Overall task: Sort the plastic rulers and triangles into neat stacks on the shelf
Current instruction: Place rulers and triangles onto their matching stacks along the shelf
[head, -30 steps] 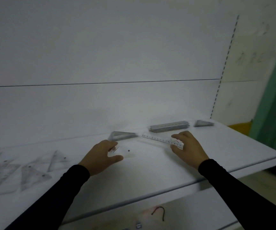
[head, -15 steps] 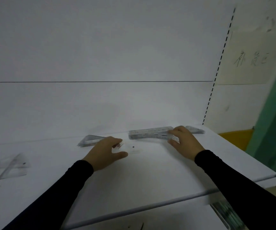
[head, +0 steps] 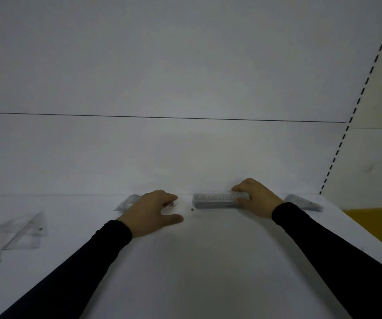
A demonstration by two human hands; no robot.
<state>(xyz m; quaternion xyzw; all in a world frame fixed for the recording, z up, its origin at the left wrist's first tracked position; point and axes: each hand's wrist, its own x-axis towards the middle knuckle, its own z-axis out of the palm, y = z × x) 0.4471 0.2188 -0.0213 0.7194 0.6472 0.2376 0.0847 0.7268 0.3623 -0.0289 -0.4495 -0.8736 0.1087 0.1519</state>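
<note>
Rulers of clear plastic form a grey-looking stack (head: 215, 201) that lies along the back edge of the white shelf (head: 208, 261), right of its middle, its long side parallel to the back panel. The right hand (head: 255, 197) covers the right end of that stack; its fingers (head: 239, 188) curl over the top ruler, thumb on the near side, holding it onto the pile. The left hand (head: 153, 209) rests on the shelf just left of the stack and apart from it, fingers bent downward and thumb stretched along the surface toward the right. Under its fingertips lies a transparent flat plastic piece (head: 185, 209), hard to make out except for a small dark dot and a faint glinting edge; whether the left fingers pinch it or merely press on it cannot be told.

Behind the left hand, at the back edge, sits a low stack of clear plastic triangles (head: 129, 202), partly hidden by the knuckles. A second pile of clear triangles (head: 305, 202) lies near the back right corner of the shelf, just beyond the right wrist. Toward the left edge, several loose transparent triangles (head: 12, 233) lie scattered flat and overlapping, blurred. Both arms wear black sleeves (head: 337, 261). A white back panel (head: 162, 65) rises behind the shelf, crossed by a thin dark horizontal seam, with a dashed black line running up its right side
</note>
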